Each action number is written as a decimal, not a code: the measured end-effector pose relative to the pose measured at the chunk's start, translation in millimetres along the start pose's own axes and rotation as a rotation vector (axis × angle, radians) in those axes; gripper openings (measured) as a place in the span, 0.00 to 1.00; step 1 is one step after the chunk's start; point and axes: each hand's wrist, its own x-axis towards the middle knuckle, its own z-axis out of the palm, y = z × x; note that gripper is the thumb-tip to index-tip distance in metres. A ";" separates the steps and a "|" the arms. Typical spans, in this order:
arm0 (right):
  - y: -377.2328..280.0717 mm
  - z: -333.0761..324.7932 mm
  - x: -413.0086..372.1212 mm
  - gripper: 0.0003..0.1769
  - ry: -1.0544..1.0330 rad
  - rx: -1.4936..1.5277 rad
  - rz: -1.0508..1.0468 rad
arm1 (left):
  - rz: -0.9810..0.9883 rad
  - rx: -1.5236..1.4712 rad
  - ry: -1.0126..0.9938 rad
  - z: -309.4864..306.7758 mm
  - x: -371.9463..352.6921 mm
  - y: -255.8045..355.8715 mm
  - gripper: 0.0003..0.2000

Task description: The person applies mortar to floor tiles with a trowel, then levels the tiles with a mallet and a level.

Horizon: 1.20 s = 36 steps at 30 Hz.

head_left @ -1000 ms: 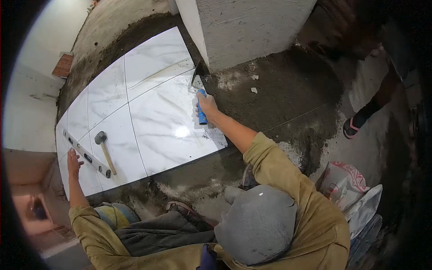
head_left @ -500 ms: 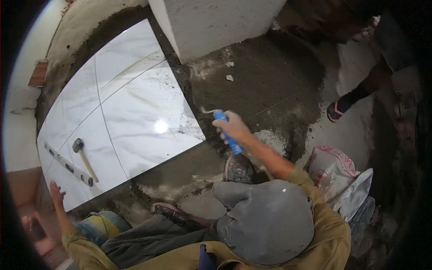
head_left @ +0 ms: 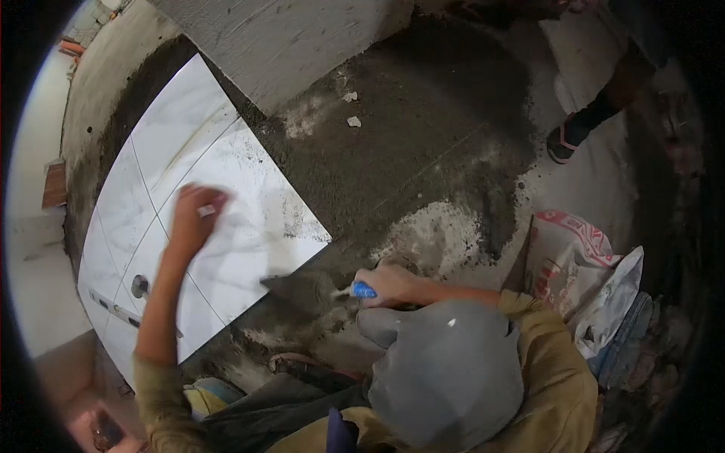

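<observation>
My right hand is wrapped round the blue handle of a trowel, its blade low over the wet mortar beside the tile corner. My left hand is over the white marbled tiles, its fingers bent and blurred; whether it holds anything small is unclear. A mallet lies on the tiles, its handle hidden behind my left forearm. The spirit level rests on the tiles near it, partly covered by the same arm.
Dark mortar spreads beyond the tiles, beside a pale block. Another person's sandalled foot is at the upper right. A white and red sack stands at the right. A bucket is partly visible beside my leg.
My left hand has moved from the tiles' lower left edge up over their middle. My right hand has come down and nearer, and the trowel blade now shows. The view has shifted.
</observation>
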 end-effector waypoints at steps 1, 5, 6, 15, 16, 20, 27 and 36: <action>1.7 -0.2 0.8 0.27 0.005 0.004 -0.004 | 0.059 0.044 -0.087 23.8 41.1 33.6 0.06; 16.4 0.9 10.4 0.30 -0.163 0.023 -0.044 | -0.019 -0.152 -0.091 130.4 178.8 70.0 0.12; 21.4 -1.3 5.3 0.31 -0.116 0.054 -0.037 | -0.013 -0.162 -0.027 153.9 206.1 65.3 0.14; 31.0 -7.7 -3.7 0.29 0.021 0.295 -0.153 | -0.043 0.139 -0.110 231.4 306.4 39.1 0.25; 31.2 -7.6 -5.0 0.28 0.068 0.318 -0.169 | -0.069 0.115 -0.163 223.1 307.0 44.0 0.26; 18.6 -39.6 -15.2 0.27 -0.081 0.401 -0.049 | -0.063 0.027 -0.299 205.1 295.2 58.6 0.26; 23.8 -25.8 -12.0 0.27 0.046 0.424 -0.130 | 0.167 -0.007 -0.101 218.8 279.8 43.4 0.21; 24.1 -24.4 -2.8 0.28 -0.038 0.260 -0.075 | 0.028 -0.576 -0.171 178.8 221.5 149.5 0.13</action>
